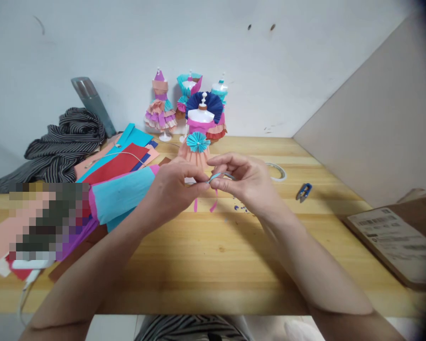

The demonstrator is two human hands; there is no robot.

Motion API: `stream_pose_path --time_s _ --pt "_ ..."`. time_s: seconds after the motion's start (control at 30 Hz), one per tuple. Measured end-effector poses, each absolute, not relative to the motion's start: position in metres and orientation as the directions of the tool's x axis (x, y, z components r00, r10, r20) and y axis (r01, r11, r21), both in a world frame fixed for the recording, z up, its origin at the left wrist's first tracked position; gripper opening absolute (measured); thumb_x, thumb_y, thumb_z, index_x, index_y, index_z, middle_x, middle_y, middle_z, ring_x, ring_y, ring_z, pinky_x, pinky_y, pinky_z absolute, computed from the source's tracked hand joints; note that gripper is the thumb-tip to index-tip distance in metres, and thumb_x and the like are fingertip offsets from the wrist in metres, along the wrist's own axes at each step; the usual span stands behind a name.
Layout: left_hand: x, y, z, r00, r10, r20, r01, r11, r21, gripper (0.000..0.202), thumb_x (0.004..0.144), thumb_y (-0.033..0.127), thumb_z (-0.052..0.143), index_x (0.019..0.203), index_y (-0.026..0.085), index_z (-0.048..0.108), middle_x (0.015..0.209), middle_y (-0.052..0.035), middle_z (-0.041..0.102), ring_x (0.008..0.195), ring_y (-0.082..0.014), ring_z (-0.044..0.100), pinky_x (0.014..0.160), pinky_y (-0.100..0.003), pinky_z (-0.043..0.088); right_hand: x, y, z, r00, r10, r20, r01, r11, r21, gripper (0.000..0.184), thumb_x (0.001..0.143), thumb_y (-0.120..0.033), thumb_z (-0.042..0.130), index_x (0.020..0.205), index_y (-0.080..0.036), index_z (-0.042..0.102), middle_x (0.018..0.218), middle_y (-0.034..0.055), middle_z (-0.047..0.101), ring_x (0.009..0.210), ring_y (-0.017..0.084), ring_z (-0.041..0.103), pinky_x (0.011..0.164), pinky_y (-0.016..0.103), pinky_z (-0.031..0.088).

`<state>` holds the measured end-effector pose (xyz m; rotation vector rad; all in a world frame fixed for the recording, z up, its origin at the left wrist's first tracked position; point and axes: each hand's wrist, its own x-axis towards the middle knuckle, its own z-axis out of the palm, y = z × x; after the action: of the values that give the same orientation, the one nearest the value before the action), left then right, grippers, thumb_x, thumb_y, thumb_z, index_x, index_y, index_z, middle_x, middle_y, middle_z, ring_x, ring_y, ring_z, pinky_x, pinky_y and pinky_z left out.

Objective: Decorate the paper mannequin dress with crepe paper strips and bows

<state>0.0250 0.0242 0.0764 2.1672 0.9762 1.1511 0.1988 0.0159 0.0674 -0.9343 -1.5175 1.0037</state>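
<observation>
My left hand [173, 187] and my right hand [246, 182] meet above the wooden table [213, 265]. Both pinch a thin strip of blue paper [218, 176] between thumb and fingers. Two short pink paper strips [213, 204] hang down below the fingers. Just behind the hands stands a small mannequin [200, 128] in a paper dress with a blue pleated collar, a pink bodice and a turquoise paper rosette [198, 141].
More paper-dressed mannequins [161, 106] stand by the wall. Coloured crepe paper sheets [120, 189] lie at the left, striped cloth [66, 142] behind them. A tape roll [277, 171], blue snips [303, 192] and a cardboard box [394, 237] lie at the right.
</observation>
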Motion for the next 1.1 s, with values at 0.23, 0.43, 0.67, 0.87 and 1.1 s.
stream_pose_path --time_s 0.23,0.43,0.67,0.87,1.1 --pt "0.021 0.019 0.090 0.518 0.767 0.378 0.366 -0.599 0.712 0.015 0.072 0.021 0.063 0.059 0.017 0.069 0.057 0.0010 0.062 0.055 -0.0092 0.048 0.059 -0.024 0.041 0.199 0.015 0.070 -0.214 0.919 0.331 0.097 0.357 -0.929 0.031 0.062 -0.018 0.077 0.092 -0.015 0.068 0.064 -0.0031 0.059 0.058 0.009 0.055 0.056 0.024 0.048" --pt "0.014 0.025 0.097 0.637 0.750 0.175 0.327 -0.469 0.820 0.016 0.070 0.026 0.064 0.060 0.015 0.070 0.057 0.0003 0.059 0.056 -0.0096 0.048 0.055 -0.023 0.038 0.199 0.015 0.071 -0.343 0.904 0.257 0.013 0.278 -0.961 0.034 0.057 -0.017 0.081 0.089 -0.016 0.071 0.071 -0.0016 0.062 0.062 0.010 0.056 0.056 0.023 0.048" --pt "0.013 0.027 0.097 0.623 0.778 0.088 0.247 -0.302 0.921 0.018 0.066 0.030 0.067 0.059 0.013 0.068 0.053 0.0011 0.054 0.056 -0.0094 0.046 0.057 -0.024 0.038 0.197 0.016 0.069 -0.432 0.887 0.165 -0.221 0.074 -0.973 0.031 0.056 -0.017 0.082 0.084 -0.017 0.070 0.069 -0.0044 0.062 0.057 0.006 0.057 0.057 0.019 0.049" --pt "0.011 0.027 0.094 0.605 0.794 0.059 0.181 -0.209 0.961 0.017 0.065 0.029 0.069 0.061 0.013 0.069 0.056 0.0005 0.058 0.054 -0.0088 0.048 0.054 -0.023 0.038 0.194 0.015 0.069 -0.441 0.887 0.137 -0.299 -0.001 -0.954 0.034 0.057 -0.018 0.083 0.088 -0.018 0.070 0.068 -0.0045 0.066 0.059 0.007 0.061 0.062 0.021 0.051" --pt "0.000 0.026 0.101 0.580 0.810 0.084 0.248 -0.274 0.929 0.017 0.071 0.030 0.067 0.067 0.014 0.070 0.063 -0.0015 0.063 0.061 -0.0110 0.053 0.061 -0.024 0.043 0.201 0.015 0.073 -0.349 0.897 0.270 -0.215 0.204 -0.955 0.031 0.068 -0.033 0.077 0.093 -0.018 0.069 0.079 0.0002 0.067 0.071 0.011 0.063 0.071 0.026 0.050"
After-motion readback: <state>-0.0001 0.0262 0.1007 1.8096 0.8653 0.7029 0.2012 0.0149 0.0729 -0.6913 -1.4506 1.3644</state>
